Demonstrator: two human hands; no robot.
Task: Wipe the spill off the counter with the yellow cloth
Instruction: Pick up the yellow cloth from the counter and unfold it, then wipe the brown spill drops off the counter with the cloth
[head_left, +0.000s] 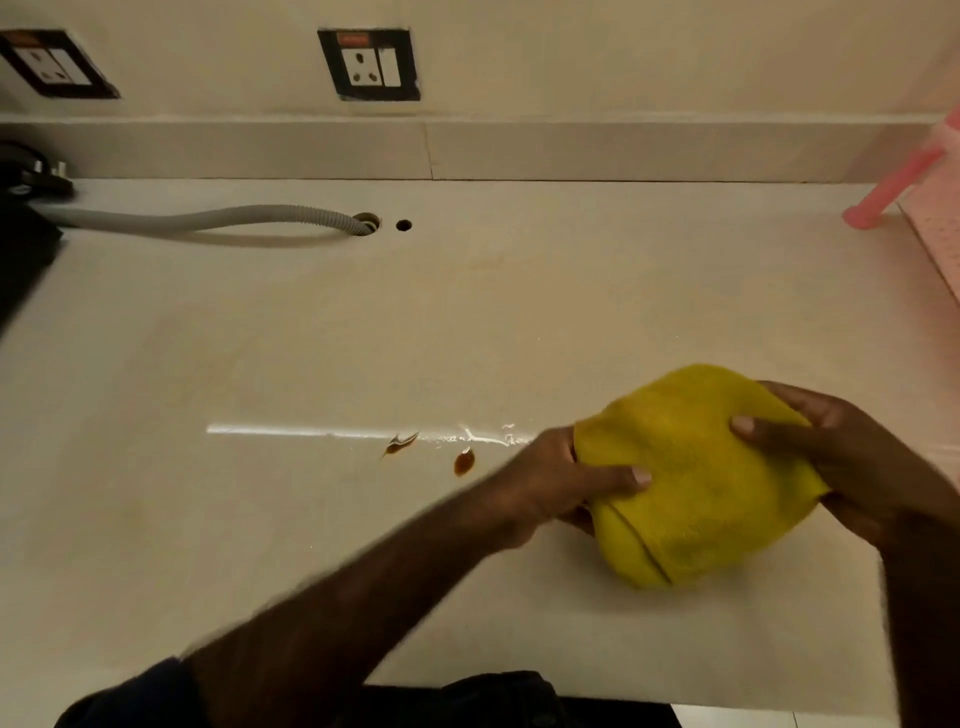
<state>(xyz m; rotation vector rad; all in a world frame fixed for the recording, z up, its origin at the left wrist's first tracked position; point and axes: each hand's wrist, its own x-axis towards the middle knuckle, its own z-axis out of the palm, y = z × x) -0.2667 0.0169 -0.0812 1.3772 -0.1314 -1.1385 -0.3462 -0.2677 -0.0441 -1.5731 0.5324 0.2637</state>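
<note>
The yellow cloth (696, 478) is held bunched between both hands over the right part of the counter (260, 364) — the left hand (566, 480) is closed on its left edge, thumb on top, and the right hand (831, 457) is clasped round its right side. Two brown drops of spill (464, 462) are seen on the counter just left of the left hand — apart from the cloth.

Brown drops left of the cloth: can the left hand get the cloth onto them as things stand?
Probably yes. The brown drops lie just beside the left hand, nothing between them, and both hands already hold the yellow cloth.
</note>
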